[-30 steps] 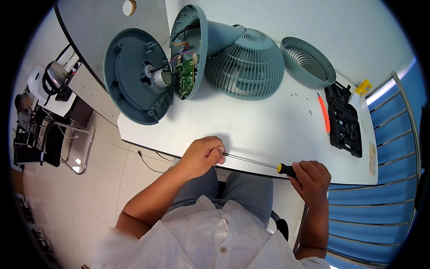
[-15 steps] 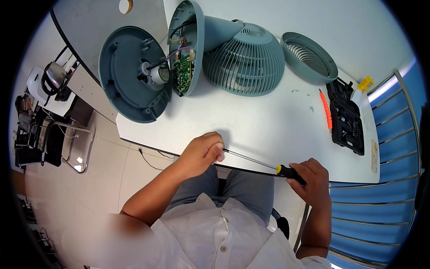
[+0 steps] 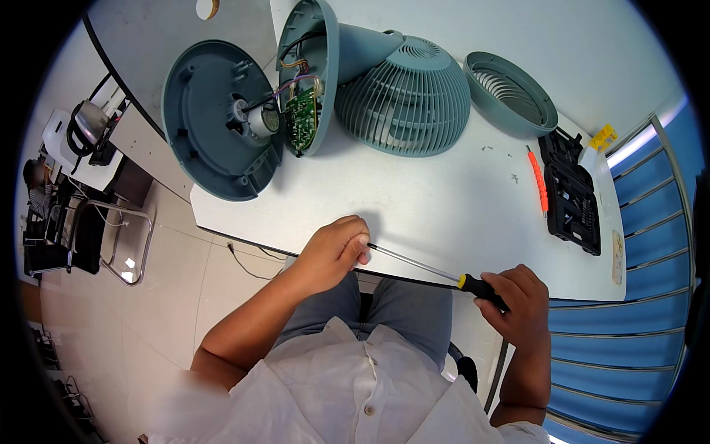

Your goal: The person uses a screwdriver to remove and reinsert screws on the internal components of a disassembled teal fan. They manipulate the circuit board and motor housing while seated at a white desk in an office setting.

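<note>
My left hand (image 3: pixel 339 251) is closed around the tip end of a long screwdriver (image 3: pixel 414 263) at the table's front edge. My right hand (image 3: pixel 518 303) grips its black and yellow handle (image 3: pixel 477 287). Beyond them lie parts of a teal fan: a round base shell (image 3: pixel 198 126) with a silver motor (image 3: pixel 264 120), an upright housing (image 3: pixel 362 55) with wires and a green circuit board (image 3: pixel 302 118), a domed slatted grille (image 3: pixel 403 103), and a ring-shaped part (image 3: pixel 510 96).
At the right of the white table (image 3: pixel 444 207) are an open black tool case (image 3: pixel 573 214), an orange flexible shaft (image 3: pixel 537 181), small screws (image 3: pixel 515 177) and a yellow object (image 3: pixel 603 137). A metal railing (image 3: pixel 658 222) runs alongside. At left are a kettle (image 3: pixel 92 126), chair (image 3: pixel 122 237) and another person (image 3: pixel 37 185).
Both hands keep their hold on the screwdriver. My right hand has shifted slightly to the right, my left slightly upward in the picture. The scene has shifted a little with the view.
</note>
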